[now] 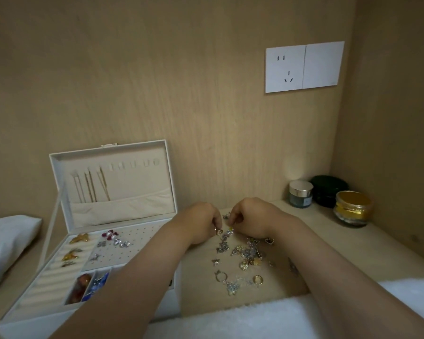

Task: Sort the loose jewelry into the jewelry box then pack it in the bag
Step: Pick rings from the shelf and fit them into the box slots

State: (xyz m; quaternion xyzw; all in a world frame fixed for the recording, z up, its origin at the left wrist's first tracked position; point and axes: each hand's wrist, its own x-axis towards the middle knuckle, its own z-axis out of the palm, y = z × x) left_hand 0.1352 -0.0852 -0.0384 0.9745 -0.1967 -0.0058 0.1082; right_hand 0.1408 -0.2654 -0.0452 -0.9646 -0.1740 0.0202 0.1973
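The white jewelry box (137,182) sits open at our left, long side running along the wall, lid stood up, trays facing us. Right of it the loose jewelry (245,258) lies scattered on the shelf. Our left hand (201,223) and right hand (251,216) meet at the pile's far edge, fingers curled narrow. The left pinches a small gold charm (219,232), the right a neighbouring piece, seemingly tangled with it. We should tease them apart gently, lifting clear before crossing to the box
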